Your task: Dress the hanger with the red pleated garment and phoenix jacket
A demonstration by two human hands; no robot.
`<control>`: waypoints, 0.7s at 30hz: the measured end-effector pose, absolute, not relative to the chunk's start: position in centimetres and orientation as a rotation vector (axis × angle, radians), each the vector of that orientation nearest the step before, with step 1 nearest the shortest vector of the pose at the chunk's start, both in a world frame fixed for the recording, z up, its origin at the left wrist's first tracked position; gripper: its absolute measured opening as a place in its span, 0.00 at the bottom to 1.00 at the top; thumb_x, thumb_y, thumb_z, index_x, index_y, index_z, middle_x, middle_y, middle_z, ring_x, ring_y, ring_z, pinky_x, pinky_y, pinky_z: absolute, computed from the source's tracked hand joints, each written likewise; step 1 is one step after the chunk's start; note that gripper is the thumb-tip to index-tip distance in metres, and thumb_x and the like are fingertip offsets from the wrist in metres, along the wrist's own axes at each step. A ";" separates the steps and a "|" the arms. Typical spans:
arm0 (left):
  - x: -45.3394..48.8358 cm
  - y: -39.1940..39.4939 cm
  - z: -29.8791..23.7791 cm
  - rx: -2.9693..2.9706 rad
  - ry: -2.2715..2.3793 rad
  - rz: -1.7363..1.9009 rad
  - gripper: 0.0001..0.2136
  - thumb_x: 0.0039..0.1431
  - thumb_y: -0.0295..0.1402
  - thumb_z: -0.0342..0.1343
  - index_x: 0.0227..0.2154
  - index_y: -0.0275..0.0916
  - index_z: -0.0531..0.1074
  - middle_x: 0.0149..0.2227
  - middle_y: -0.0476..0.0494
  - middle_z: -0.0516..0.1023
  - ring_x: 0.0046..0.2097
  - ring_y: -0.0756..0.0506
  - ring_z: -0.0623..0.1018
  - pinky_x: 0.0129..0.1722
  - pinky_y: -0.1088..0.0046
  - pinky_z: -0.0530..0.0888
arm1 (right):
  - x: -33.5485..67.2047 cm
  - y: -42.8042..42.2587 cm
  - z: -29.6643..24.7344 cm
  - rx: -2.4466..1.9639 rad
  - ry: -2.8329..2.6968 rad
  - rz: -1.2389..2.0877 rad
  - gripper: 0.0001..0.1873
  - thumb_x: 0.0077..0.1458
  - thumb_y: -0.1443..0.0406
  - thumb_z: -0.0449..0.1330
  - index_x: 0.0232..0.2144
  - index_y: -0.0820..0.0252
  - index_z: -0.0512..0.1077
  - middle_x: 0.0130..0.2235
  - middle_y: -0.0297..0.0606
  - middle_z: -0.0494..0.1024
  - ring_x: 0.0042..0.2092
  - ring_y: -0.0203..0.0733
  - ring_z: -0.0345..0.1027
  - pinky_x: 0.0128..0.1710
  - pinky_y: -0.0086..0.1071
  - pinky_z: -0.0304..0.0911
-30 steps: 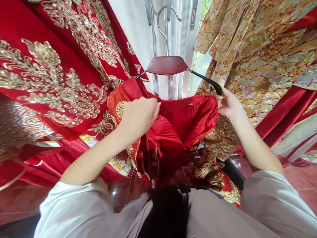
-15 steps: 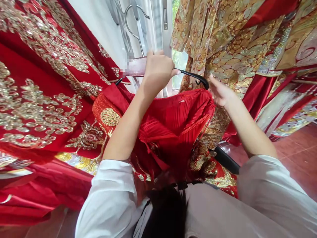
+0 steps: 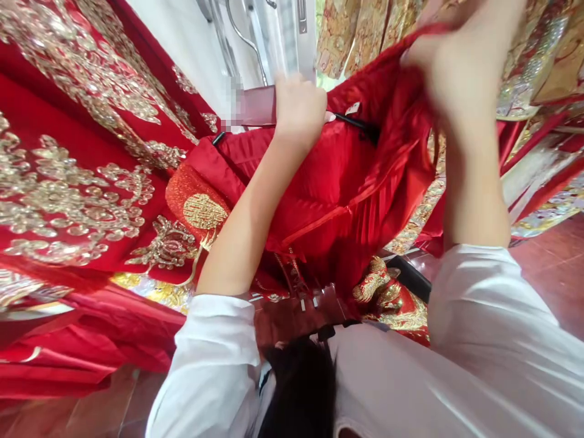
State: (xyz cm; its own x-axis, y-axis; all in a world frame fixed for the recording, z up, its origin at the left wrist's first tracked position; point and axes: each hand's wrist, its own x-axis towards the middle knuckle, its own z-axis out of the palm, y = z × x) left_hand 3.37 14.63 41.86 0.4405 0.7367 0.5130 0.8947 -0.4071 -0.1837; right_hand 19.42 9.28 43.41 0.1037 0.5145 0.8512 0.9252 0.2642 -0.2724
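Note:
My left hand (image 3: 301, 109) is closed around the middle of a black clothes hanger (image 3: 356, 121) with a metal hook. On the hanger's left arm sits one side of a red pleated dress (image 3: 314, 188). A dark pink flat piece (image 3: 258, 106) shows beside my left fist, partly blurred out. Farther right and higher, my right hand (image 3: 460, 73), somewhat smeared by motion, grips the upper edge of the dress. That edge is pulled up past the hanger's right end, so the garment's opening is spread wide. A small white label (image 3: 353, 109) is visible inside it.
Red gowns with gold beading (image 3: 91, 207) hang close on the left. Gold patterned garments (image 3: 356, 36) hang at the upper right. Behind the hanger are metal rails (image 3: 255, 42) and a window frame (image 3: 303, 55). Reddish floor tiles (image 3: 556, 261) show at the right.
My right hand has gone from beside the hanger's right tip to higher up, now gripping the dress edge. The dress's right side has been lifted over that tip. My left hand stays on the hanger.

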 end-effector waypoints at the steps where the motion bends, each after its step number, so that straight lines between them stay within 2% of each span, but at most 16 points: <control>1: 3.3 14.8 41.7 -2.265 -1.357 -0.513 0.18 0.63 0.36 0.54 0.45 0.23 0.75 0.47 0.22 0.75 0.55 0.30 0.68 0.56 0.50 0.55 | 17.4 7.9 42.3 -1.472 -1.614 -0.612 0.15 0.46 0.75 0.56 0.39 0.76 0.73 0.43 0.47 0.73 0.47 0.46 0.65 0.47 0.35 0.59; 2: 3.0 14.8 41.5 -2.278 -1.320 -0.522 0.16 0.63 0.34 0.53 0.44 0.22 0.76 0.46 0.22 0.75 0.55 0.30 0.68 0.56 0.49 0.55 | 15.5 6.6 40.7 -1.590 -1.709 -0.636 0.17 0.51 0.74 0.52 0.44 0.69 0.71 0.42 0.45 0.74 0.47 0.48 0.66 0.46 0.39 0.60; 4: 1.7 14.6 41.5 -2.388 -1.176 -0.568 0.13 0.61 0.29 0.53 0.42 0.25 0.76 0.46 0.27 0.75 0.55 0.32 0.68 0.56 0.50 0.57 | 12.3 5.1 37.0 -1.811 -1.967 -0.518 0.21 0.55 0.74 0.48 0.50 0.64 0.67 0.38 0.45 0.75 0.39 0.48 0.69 0.38 0.38 0.62; 6: -0.6 14.0 41.8 -2.544 -0.936 -0.778 0.14 0.58 0.25 0.52 0.46 0.28 0.74 0.49 0.34 0.73 0.55 0.38 0.69 0.56 0.58 0.60 | 10.8 4.8 33.7 -1.904 -2.071 -0.461 0.19 0.59 0.74 0.44 0.50 0.64 0.66 0.41 0.49 0.74 0.40 0.48 0.69 0.34 0.34 0.61; 8: -3.7 13.1 42.2 -2.559 -0.789 -1.037 0.16 0.58 0.26 0.52 0.50 0.30 0.71 0.51 0.38 0.71 0.54 0.43 0.69 0.56 0.66 0.62 | 11.1 5.2 32.0 -1.908 -2.112 -0.437 0.16 0.62 0.68 0.46 0.51 0.65 0.65 0.42 0.52 0.73 0.40 0.50 0.69 0.34 0.33 0.61; 9: -5.4 12.6 42.3 -2.485 -0.825 -1.129 0.17 0.58 0.27 0.53 0.50 0.30 0.71 0.51 0.38 0.71 0.55 0.43 0.69 0.56 0.68 0.61 | 11.8 5.4 31.8 -1.888 -2.111 -0.428 0.18 0.63 0.65 0.47 0.52 0.65 0.64 0.41 0.51 0.74 0.40 0.51 0.70 0.34 0.34 0.61; 12: -10.5 11.2 42.2 -2.201 -1.257 -1.116 0.15 0.59 0.32 0.53 0.48 0.33 0.72 0.50 0.37 0.70 0.55 0.39 0.67 0.57 0.62 0.58 | 15.0 6.3 33.7 -1.752 -1.980 -0.425 0.24 0.63 0.57 0.48 0.58 0.62 0.60 0.38 0.49 0.75 0.41 0.53 0.69 0.40 0.42 0.62; 14: -13.2 10.6 41.5 -2.199 -1.508 -0.975 0.14 0.62 0.36 0.48 0.45 0.32 0.71 0.44 0.39 0.72 0.49 0.41 0.70 0.53 0.63 0.62 | 17.2 7.6 35.6 -1.622 -1.882 -0.455 0.24 0.63 0.57 0.48 0.58 0.61 0.61 0.43 0.50 0.75 0.46 0.54 0.67 0.46 0.46 0.60; 17: -15.5 10.1 40.1 -2.400 -1.611 -0.744 0.15 0.64 0.42 0.44 0.31 0.35 0.67 0.28 0.47 0.67 0.33 0.48 0.68 0.43 0.70 0.66 | 19.6 10.8 37.3 -1.328 -2.019 -0.358 0.24 0.60 0.58 0.53 0.56 0.62 0.66 0.50 0.50 0.73 0.51 0.53 0.64 0.54 0.46 0.56; 21: -16.0 10.5 38.8 -2.443 -1.474 -0.914 0.18 0.63 0.44 0.41 0.21 0.39 0.55 0.21 0.50 0.56 0.27 0.49 0.58 0.33 0.72 0.60 | 21.1 14.7 36.9 -0.899 -2.208 0.008 0.22 0.60 0.57 0.53 0.52 0.62 0.70 0.51 0.44 0.73 0.50 0.47 0.68 0.53 0.39 0.60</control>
